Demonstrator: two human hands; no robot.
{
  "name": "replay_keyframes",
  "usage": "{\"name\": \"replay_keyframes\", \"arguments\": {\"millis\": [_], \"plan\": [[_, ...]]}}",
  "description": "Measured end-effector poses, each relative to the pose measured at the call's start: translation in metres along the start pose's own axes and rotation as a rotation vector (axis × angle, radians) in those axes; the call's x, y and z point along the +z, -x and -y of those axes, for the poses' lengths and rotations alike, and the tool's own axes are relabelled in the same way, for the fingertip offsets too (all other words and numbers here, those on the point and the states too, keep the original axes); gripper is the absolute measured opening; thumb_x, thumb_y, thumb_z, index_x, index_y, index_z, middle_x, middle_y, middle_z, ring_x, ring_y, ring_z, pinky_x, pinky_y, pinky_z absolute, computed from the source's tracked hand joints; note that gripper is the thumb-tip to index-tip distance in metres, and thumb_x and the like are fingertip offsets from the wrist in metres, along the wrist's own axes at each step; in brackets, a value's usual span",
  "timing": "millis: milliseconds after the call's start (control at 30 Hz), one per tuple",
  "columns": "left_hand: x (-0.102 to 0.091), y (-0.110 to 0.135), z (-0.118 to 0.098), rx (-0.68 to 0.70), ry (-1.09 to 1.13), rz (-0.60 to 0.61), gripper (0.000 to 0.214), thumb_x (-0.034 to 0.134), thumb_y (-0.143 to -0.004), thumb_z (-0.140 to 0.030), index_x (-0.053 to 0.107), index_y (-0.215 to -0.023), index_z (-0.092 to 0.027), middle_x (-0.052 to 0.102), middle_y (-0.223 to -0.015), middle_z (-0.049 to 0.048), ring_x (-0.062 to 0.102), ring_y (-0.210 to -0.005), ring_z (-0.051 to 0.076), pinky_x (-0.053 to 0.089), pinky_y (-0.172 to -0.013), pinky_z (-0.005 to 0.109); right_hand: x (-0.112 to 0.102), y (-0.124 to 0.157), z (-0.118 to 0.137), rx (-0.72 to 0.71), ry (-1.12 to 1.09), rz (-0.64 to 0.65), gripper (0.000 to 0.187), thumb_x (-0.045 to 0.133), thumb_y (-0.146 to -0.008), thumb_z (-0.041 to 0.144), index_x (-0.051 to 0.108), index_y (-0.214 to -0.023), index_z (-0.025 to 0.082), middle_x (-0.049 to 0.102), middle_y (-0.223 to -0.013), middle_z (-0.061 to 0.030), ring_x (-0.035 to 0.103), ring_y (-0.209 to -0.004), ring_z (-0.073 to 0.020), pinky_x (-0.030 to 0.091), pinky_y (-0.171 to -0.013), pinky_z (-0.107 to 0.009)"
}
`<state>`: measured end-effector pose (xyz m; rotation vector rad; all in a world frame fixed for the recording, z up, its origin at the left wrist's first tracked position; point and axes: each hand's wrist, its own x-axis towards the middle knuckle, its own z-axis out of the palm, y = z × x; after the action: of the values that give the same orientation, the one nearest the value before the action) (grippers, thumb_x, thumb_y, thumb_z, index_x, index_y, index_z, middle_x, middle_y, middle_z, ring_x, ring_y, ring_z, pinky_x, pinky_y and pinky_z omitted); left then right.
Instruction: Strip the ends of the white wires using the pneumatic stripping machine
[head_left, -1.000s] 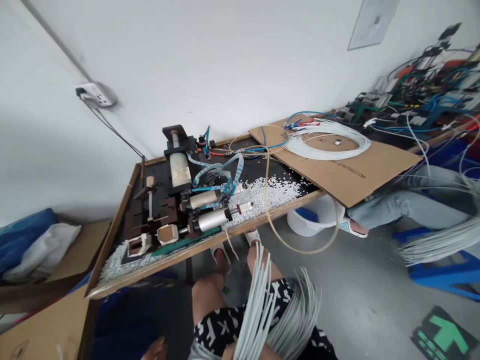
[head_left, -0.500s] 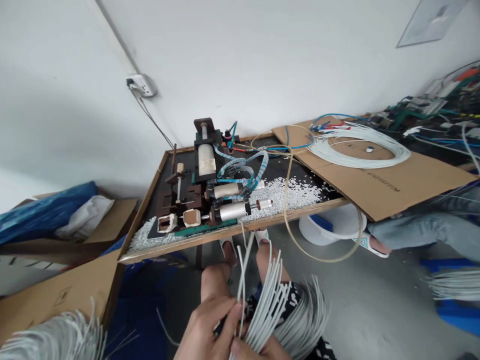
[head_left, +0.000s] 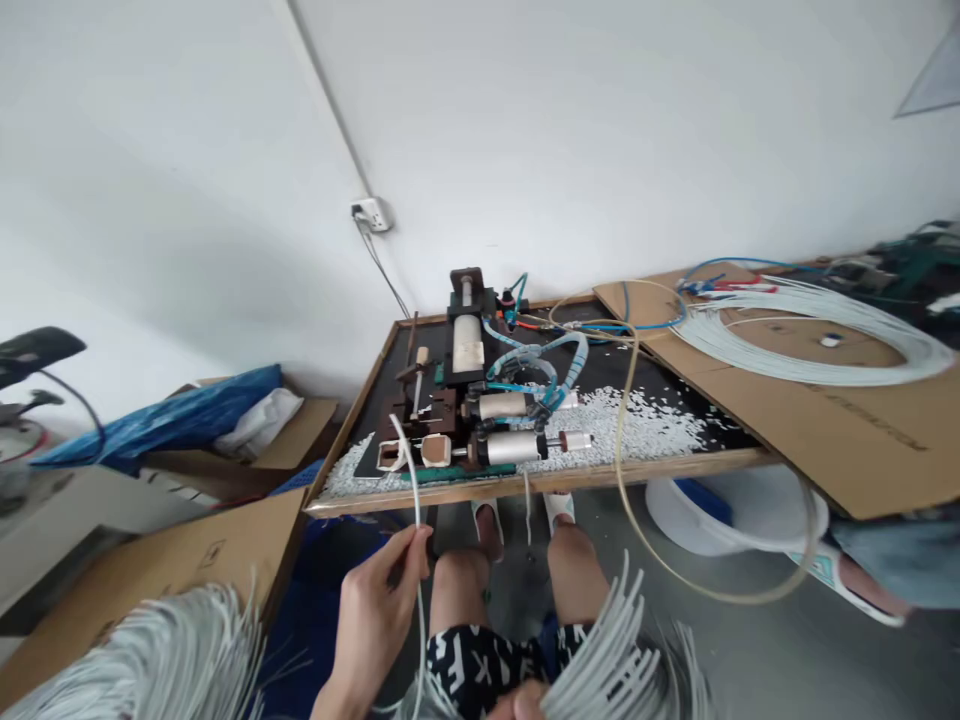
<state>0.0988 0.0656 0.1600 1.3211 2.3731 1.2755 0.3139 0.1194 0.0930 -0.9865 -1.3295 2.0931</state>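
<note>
My left hand (head_left: 375,615) pinches a single thin white wire (head_left: 412,480) that curves up toward the front of the bench. At the bottom edge, only the top of my right hand (head_left: 517,705) shows, closed on a bundle of white cut wires (head_left: 611,660) lying across my lap. On the black-topped bench (head_left: 525,485) stands a small pneumatic machine (head_left: 480,400) with silver cylinders and blue hoses. The tip of the single wire is near the machine's front jaws (head_left: 394,455).
White pellets (head_left: 645,425) litter the bench top. A cardboard sheet (head_left: 825,400) carries a coil of white cable (head_left: 817,330). Another wire bundle (head_left: 157,655) lies on a box lower left. A yellowish hose (head_left: 675,560) loops off the bench above a white basin (head_left: 735,510). Another person's leg (head_left: 892,555) is at right.
The view has swung left. My left hand has drawn one wire out of the bundle and raised it toward the machine; my right hand has dropped to the bottom edge with the bundle.
</note>
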Motion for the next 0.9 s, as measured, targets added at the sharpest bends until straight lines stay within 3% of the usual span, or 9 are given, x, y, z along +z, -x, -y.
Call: {"name": "replay_keyframes", "arguments": {"millis": [67, 167, 333, 500, 600, 767, 900], "plan": [[0.001, -0.005, 0.014, -0.026, -0.055, 0.012, 0.041, 0.056, -0.09, -0.052, 0.077, -0.086, -0.017, 0.063, -0.056, -0.002, 0.056, -0.049, 0.013, 0.045, -0.05, 0.02, -0.019, -0.031, 0.01, -0.021, 0.029, -0.028, 0.035, 0.06, -0.093, 0.054, 0.071, -0.102, 0.022, 0.076, -0.096, -0.0045, 0.071, -0.092, -0.0201, 0.058, -0.086, -0.041], [0.003, -0.006, 0.025, -0.054, -0.088, 0.036, 0.044, 0.053, -0.09, -0.054, 0.077, -0.085, -0.017, 0.063, -0.055, -0.0018, 0.054, -0.048, 0.014, 0.042, -0.049, 0.021, -0.045, -0.072, 0.018, -0.044, 0.072, -0.096, 0.022, 0.064, -0.088, 0.048, 0.072, -0.081, 0.029, 0.073, -0.071, 0.0001, 0.072, -0.097, -0.0278, 0.056, -0.081, -0.036], [0.003, -0.004, 0.027, -0.074, -0.097, 0.051, 0.046, 0.051, -0.089, -0.056, 0.076, -0.082, -0.018, 0.061, -0.052, -0.0014, 0.053, -0.047, 0.015, 0.041, -0.049, 0.023, -0.065, -0.084, 0.014, -0.086, 0.09, -0.13, 0.012, 0.067, -0.081, 0.038, 0.07, -0.071, 0.032, 0.071, -0.062, 0.0024, 0.073, -0.092, -0.0285, 0.053, -0.073, -0.033], [0.002, -0.005, 0.026, -0.093, -0.072, 0.084, 0.044, 0.053, -0.089, -0.055, 0.075, -0.085, -0.017, 0.065, -0.059, 0.0006, 0.056, -0.052, 0.016, 0.042, -0.053, 0.023, -0.054, -0.077, 0.009, -0.143, 0.074, -0.063, 0.012, 0.072, -0.083, 0.04, 0.072, -0.087, 0.028, 0.075, -0.083, 0.0015, 0.07, -0.092, -0.0235, 0.054, -0.083, -0.037], [0.002, -0.009, 0.025, -0.159, 0.029, 0.081, 0.049, 0.054, -0.086, -0.061, 0.073, -0.084, -0.016, 0.054, -0.052, -0.0019, 0.05, -0.049, 0.016, 0.037, -0.049, 0.024, -0.037, -0.085, 0.004, -0.135, 0.084, -0.033, 0.025, 0.069, -0.087, 0.047, 0.07, -0.095, 0.023, 0.073, -0.092, -0.0016, 0.068, -0.095, -0.0232, 0.055, -0.088, -0.041], [0.002, -0.013, 0.025, -0.265, 0.181, 0.092, 0.058, 0.055, -0.082, -0.069, 0.069, -0.086, -0.013, 0.043, -0.049, -0.0056, 0.04, -0.046, 0.013, 0.029, -0.047, 0.024, -0.019, -0.1, 0.004, -0.103, 0.075, 0.018, 0.035, 0.06, -0.093, 0.056, 0.068, -0.109, 0.026, 0.072, -0.101, -0.0041, 0.068, -0.099, -0.0242, 0.057, -0.086, -0.041], [0.001, -0.011, 0.029, -0.29, 0.204, 0.104, 0.061, 0.055, -0.082, -0.071, 0.068, -0.088, -0.012, 0.041, -0.049, -0.0069, 0.036, -0.047, 0.011, 0.026, -0.048, 0.023, -0.017, -0.087, 0.015, -0.08, 0.053, 0.062, 0.031, 0.06, -0.094, 0.052, 0.069, -0.109, 0.026, 0.072, -0.109, -0.0038, 0.067, -0.103, -0.0245, 0.057, -0.085, -0.039]]}}
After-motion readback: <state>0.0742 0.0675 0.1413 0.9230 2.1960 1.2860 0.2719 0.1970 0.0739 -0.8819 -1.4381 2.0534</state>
